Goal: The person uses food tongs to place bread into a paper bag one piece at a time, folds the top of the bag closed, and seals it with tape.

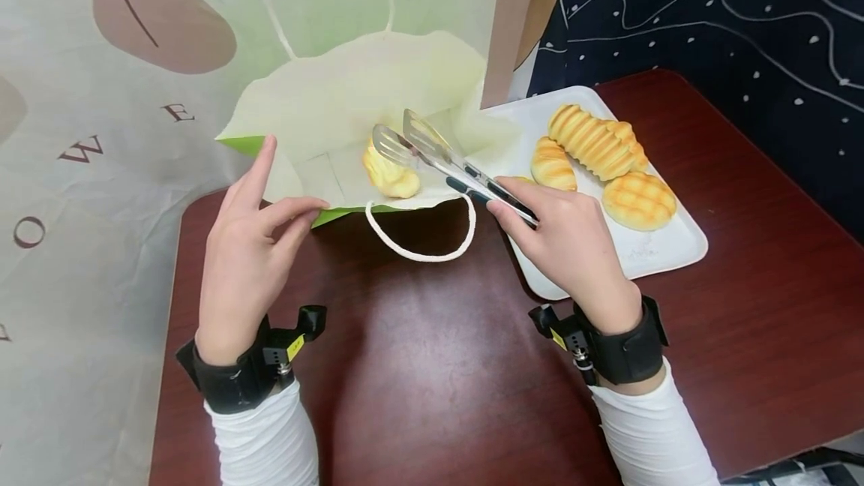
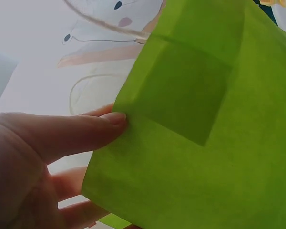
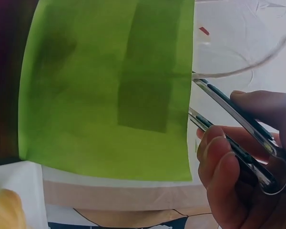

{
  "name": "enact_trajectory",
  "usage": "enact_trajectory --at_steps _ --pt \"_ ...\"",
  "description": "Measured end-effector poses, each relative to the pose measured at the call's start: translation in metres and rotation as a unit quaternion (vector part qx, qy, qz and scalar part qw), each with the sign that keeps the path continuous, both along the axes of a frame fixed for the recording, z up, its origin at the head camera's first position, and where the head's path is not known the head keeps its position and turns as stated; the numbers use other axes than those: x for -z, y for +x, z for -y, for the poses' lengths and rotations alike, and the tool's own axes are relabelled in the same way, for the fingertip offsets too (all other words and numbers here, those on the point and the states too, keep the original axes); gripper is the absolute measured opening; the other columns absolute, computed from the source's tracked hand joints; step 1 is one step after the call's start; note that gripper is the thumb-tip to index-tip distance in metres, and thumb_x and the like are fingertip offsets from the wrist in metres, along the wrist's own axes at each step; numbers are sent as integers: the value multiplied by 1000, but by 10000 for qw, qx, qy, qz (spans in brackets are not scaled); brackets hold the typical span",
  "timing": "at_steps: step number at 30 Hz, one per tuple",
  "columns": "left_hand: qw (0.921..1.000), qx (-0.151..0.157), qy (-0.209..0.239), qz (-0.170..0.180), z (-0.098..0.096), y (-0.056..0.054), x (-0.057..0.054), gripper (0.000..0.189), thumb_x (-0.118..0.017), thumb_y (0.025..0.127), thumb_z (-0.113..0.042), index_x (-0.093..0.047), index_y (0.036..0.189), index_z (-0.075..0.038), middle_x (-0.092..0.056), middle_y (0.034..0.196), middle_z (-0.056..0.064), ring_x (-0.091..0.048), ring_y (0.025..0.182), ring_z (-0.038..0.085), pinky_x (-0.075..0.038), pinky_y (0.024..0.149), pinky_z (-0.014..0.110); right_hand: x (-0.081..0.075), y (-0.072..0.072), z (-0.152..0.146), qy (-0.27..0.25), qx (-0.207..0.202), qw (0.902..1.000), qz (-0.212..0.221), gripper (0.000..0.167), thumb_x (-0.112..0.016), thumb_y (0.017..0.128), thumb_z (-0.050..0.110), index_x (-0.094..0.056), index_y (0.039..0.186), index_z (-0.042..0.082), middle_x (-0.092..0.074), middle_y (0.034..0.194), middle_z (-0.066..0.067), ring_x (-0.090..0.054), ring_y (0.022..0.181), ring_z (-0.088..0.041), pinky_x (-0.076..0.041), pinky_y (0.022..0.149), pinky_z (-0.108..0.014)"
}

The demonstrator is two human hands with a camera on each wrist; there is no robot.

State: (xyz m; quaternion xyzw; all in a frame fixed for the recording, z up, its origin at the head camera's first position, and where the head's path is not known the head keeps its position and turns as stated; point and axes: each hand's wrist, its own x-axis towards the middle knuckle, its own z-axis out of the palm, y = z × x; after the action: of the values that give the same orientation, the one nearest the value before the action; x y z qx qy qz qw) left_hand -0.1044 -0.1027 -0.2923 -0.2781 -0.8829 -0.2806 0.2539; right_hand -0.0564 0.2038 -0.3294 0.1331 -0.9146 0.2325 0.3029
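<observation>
Right hand: the right hand (image 1: 563,227) grasps the tongs (image 1: 487,184), thumb on one arm and fingers curled about the other.
Tongs: metal with dark grip strips; the slotted ends stand apart over the mouth of the paper bag (image 1: 358,88).
Left hand: the left hand (image 1: 246,246) pinches the near rim of the bag, thumb on the green outer face, one finger extended upward.
Bread in bag: a glossy, pale-yellow bread roll (image 1: 393,180), browner at its left edge, lies inside the bag, below the tong ends; contact with them cannot be told.
Bag: bright green outside, whitish inside, with two white cord handles, the near handle (image 1: 428,257) drooping over the rim.
Wristbands: black; the left wristband (image 1: 232,377) and the right wristband (image 1: 628,343) each bear a yellow tag, its marks too small to read.
Tray: a white tray (image 1: 651,253) just right of the bag holds a ridged golden loaf (image 1: 587,141), a small striped roll (image 1: 553,163) and a round bun (image 1: 640,201) with a browned lattice.
Table: dark reddish-brown table (image 1: 432,366), glossy at centre.
Lettering: a pale sheet (image 1: 121,246) at left carries brown capitals, legible as E, W and O.
Curtain: navy curtain (image 1: 688,6), printed with white trees, dots and wavy lines.
</observation>
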Motion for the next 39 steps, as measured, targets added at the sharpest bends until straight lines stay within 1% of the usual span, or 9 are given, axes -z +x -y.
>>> enact_trajectory --at_steps 8,13,18,24,27,32,35,37,39 --pt "10000 -24 -42 -26 0 -1 0 13 -70 77 -7 -74 88 -13 -27 143 -3 -41 115 27 -36 76 38 0 0 0 -60 112 9998 184 34 -59 85 36 -65 110 14 -67 97 -3 -62 77 -20 -46 61 -37" --pt "10000 -45 -38 -6 1 0 0 14 -70 76 -7 -74 89 -13 -27 144 -3 -42 115 28 -36 75 37 -1 -1 0 -85 92 9998 175 33 -59 85 35 -65 110 14 -67 97 -3 -62 77 -19 -46 62 -37" --pt "10000 -57 -27 0 2 -1 0 14 -70 77 -9 -74 89 -14 -27 144 -3 -38 120 25 -36 79 40 -1 -1 0 -100 66 9998 127 33 -58 86 33 -64 110 13 -67 96 -3 -62 75 -19 -46 62 -37" --pt "9999 -112 -35 71 2 -1 0 14 -69 78 -9 -74 89 -15 -26 144 -5 -37 121 24 -36 81 42 -4 0 -4 -111 128 9998 92 33 -58 86 32 -64 112 13 -66 80 -5 -53 60 -17 -39 52 -33" --pt "9998 -136 -22 126 2 -1 0 14 -68 78 -9 -73 90 -16 -26 144 -6 -38 120 24 -36 78 40 -4 1 -8 -165 165 9997 39 32 -60 85 30 -64 112 13 -66 76 -4 -46 53 -14 -34 49 -30" --pt "9995 -171 -16 277 0 0 1 15 -67 79 -10 -73 91 -16 -24 144 -7 -39 118 24 -35 75 37 -5 4 -13 -267 251 9993 47 33 -62 84 29 -63 113 13 -67 80 -3 -38 49 -12 -30 47 -29" --pt "9992 -203 10 331 0 0 1 15 -67 80 -9 -73 92 -17 -23 144 -8 -39 118 24 -35 75 37 -7 6 -16 -328 257 9991 67 34 -62 84 30 -63 114 14 -65 78 -2 -34 48 -11 -27 47 -27" --pt "9993 -215 44 310 1 -1 2 16 -66 80 -9 -73 92 -17 -24 144 -8 -39 117 24 -35 75 37 -9 7 -19 -384 232 9990 34 34 -62 84 29 -63 114 14 -64 77 -1 -35 49 -10 -27 47 -25" --pt "9994 -215 88 270 1 -1 2 17 -65 81 -7 -73 92 -17 -24 144 -8 -40 116 25 -35 75 38 -12 8 -22 -520 185 9985 -36 33 -64 83 27 -63 114 14 -61 70 1 -38 50 -8 -28 46 -23"
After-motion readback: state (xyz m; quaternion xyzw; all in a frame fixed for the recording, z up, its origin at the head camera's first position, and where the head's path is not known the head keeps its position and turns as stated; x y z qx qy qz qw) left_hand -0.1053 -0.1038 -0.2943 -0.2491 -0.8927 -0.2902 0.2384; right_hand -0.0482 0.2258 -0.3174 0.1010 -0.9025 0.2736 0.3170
